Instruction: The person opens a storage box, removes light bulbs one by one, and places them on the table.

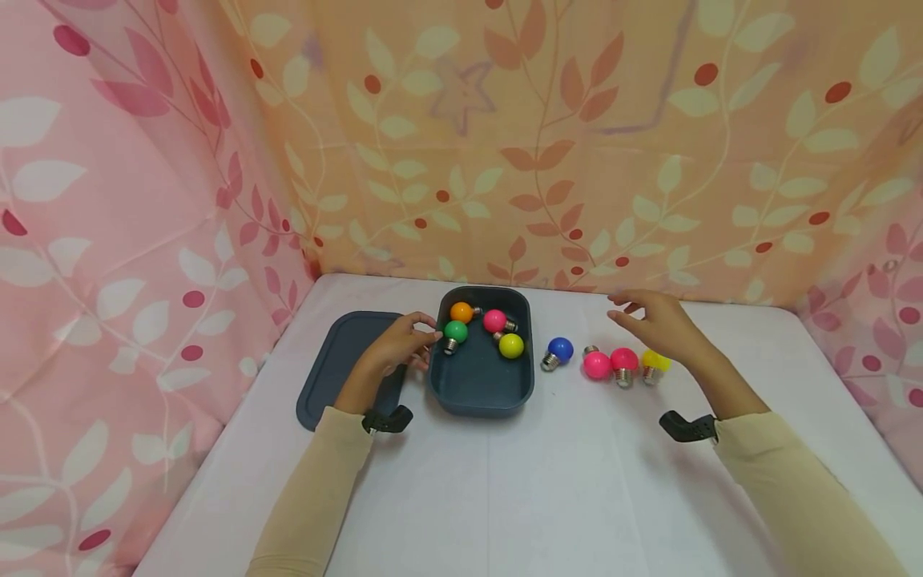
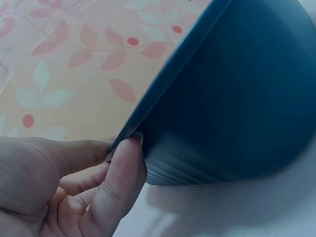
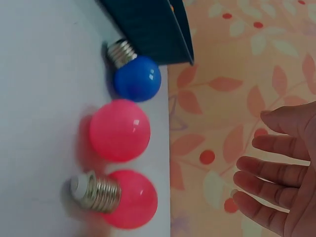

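My left hand [image 1: 392, 346] pinches the left rim of a dark blue-grey box [image 1: 479, 405] between thumb and fingers; the left wrist view shows the grip on the box's edge [image 2: 163, 74]. Inside the box lie an orange bulb [image 1: 461, 312], a green bulb [image 1: 456, 332], a pink bulb [image 1: 494, 321] and a yellow bulb [image 1: 511, 346]. My right hand [image 1: 652, 320] hovers with fingers extended and nothing in them. Near it on the table are a blue bulb [image 1: 560, 350], two pink bulbs [image 1: 596, 365] and another yellow bulb [image 1: 656, 361], partly behind the hand.
A dark flat lid [image 1: 346, 353] lies left of the box, partly under my left forearm. White cloth covers the table [image 1: 505, 497]. Floral curtains [image 1: 461, 144] stand at the back and both sides.
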Motion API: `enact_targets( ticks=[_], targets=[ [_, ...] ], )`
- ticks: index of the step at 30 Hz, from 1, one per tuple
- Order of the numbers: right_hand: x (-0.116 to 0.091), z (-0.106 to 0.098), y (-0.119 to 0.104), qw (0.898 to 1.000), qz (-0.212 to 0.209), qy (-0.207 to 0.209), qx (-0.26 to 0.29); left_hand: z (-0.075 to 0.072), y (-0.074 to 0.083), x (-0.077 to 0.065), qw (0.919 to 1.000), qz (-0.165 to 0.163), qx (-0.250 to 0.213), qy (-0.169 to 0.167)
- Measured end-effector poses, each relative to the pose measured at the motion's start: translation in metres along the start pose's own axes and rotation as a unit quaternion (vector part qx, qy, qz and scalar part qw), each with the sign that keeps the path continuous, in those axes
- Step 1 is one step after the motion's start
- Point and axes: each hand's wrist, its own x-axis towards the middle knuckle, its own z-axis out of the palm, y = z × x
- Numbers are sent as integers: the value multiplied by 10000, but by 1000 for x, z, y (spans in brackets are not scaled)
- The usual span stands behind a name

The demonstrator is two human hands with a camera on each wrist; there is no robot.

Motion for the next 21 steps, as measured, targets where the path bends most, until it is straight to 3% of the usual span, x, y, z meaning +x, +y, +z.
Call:
enact_targets(
  ticks=[15,21],
  targets=[
    [12,31,-48,9984,-344,-79,430,1,-4,-2,9999,-82,-44,-48],
    [22,40,-71,9964,-700,-172,439,-1,-2,-1,10000,-6,-76,-14]
  ],
)
